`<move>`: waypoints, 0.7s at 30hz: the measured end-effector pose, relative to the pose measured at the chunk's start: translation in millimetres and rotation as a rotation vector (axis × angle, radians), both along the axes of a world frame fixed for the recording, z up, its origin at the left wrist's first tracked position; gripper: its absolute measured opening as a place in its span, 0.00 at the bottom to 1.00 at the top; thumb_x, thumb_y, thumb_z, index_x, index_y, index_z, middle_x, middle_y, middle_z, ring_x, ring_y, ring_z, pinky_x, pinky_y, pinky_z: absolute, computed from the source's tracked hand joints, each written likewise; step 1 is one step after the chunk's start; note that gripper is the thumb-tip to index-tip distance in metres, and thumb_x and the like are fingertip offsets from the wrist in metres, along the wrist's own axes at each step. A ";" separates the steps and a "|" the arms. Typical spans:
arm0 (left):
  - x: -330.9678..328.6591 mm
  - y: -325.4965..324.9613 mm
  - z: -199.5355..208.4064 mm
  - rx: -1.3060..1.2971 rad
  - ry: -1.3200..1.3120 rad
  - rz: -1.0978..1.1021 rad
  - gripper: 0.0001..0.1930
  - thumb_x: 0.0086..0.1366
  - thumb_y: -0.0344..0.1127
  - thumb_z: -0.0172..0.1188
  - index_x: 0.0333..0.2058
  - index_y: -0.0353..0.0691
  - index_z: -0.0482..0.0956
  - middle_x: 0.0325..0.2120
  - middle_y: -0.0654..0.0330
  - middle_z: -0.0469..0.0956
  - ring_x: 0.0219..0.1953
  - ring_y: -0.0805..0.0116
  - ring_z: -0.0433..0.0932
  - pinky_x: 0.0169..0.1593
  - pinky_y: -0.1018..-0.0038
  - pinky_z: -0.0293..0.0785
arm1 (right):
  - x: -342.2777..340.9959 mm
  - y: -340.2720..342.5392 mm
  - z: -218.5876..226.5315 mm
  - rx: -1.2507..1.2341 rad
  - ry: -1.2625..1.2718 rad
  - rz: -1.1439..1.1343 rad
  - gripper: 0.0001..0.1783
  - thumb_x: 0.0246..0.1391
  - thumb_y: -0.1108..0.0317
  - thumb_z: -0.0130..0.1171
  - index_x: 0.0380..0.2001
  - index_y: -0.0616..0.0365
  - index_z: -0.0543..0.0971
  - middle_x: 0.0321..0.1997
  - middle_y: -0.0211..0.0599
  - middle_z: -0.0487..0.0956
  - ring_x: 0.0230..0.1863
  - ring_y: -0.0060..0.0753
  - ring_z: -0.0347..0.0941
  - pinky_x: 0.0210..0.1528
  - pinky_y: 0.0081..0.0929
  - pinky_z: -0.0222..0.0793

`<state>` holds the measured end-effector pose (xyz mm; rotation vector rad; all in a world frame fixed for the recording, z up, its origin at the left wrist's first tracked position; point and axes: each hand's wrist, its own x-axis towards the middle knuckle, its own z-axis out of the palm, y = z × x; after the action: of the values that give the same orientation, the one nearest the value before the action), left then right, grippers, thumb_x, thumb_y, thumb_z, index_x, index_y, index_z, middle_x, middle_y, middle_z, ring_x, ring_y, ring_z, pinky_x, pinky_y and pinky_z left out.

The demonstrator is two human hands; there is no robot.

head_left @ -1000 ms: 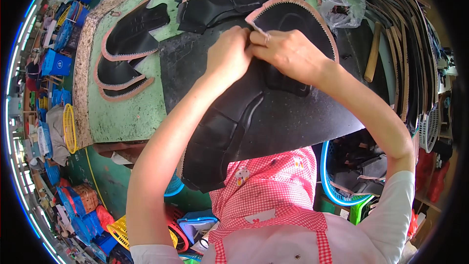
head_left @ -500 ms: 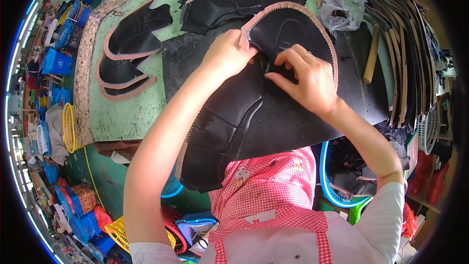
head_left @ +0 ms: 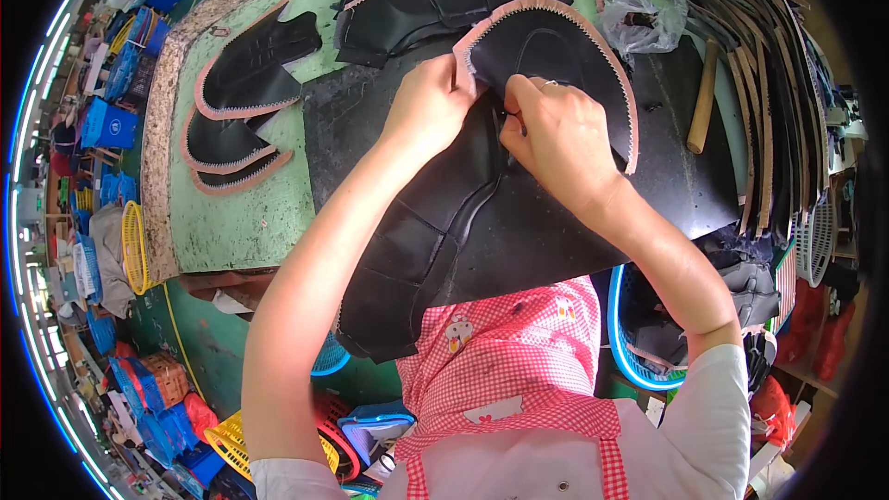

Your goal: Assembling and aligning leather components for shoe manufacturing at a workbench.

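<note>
A black leather piece point(head_left: 546, 51) with a pinkish-tan border and zigzag stitching along its curved edge lies on the dark work mat. From it a long creased black leather panel point(head_left: 394, 245) runs down toward my apron. My left hand point(head_left: 431, 106) is closed on the piece at its left corner, where the border ends. Just right of it, my right hand point(head_left: 560, 130) is closed in a pinch over the inner edge of the leather. Its fingertips hide what lies between them.
Similar bordered leather pieces point(head_left: 250, 69) lie on the green table at left, with more point(head_left: 454, 5) at the back. A wooden stick point(head_left: 704, 97), a clear plastic bag point(head_left: 644, 9) and hanging leather strips point(head_left: 764, 93) are at right. A blue-rimmed basket point(head_left: 616, 343) stands below.
My right hand has moved slightly left and up, and its thumb and fingers, spread before, have closed together at the leather's inner edge. My left hand keeps its hold.
</note>
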<state>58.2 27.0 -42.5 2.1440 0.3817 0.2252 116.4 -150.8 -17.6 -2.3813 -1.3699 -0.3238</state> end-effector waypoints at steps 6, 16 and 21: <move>3.9 -21.2 6.1 0.197 0.011 0.010 0.08 0.62 0.32 0.66 0.34 0.33 0.83 0.27 0.53 0.84 0.31 0.67 0.84 0.37 0.72 0.77 | -7.4 -2.9 -8.0 0.019 -0.027 0.160 0.05 0.46 0.73 0.60 0.30 0.59 0.77 0.27 0.39 0.79 0.32 0.41 0.81 0.37 0.36 0.76; 17.3 13.4 16.7 -0.187 0.269 -0.128 0.10 0.63 0.35 0.63 0.38 0.38 0.87 0.20 0.68 0.77 0.20 0.82 0.70 0.17 0.81 0.59 | 13.2 -5.5 -5.0 0.108 0.195 0.200 0.14 0.51 0.67 0.67 0.39 0.57 0.77 0.35 0.41 0.79 0.34 0.45 0.80 0.36 0.37 0.78; 23.2 14.3 16.1 -0.054 0.290 -0.137 0.10 0.64 0.35 0.62 0.37 0.37 0.87 0.21 0.66 0.78 0.19 0.82 0.68 0.17 0.81 0.57 | 13.7 -4.6 -5.9 0.091 0.178 0.181 0.13 0.51 0.66 0.67 0.37 0.58 0.77 0.35 0.41 0.80 0.36 0.45 0.80 0.37 0.37 0.78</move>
<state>81.4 41.3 -26.5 2.1427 0.3994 -0.1746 130.1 -155.4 -23.5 -2.1375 -1.4406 -0.1188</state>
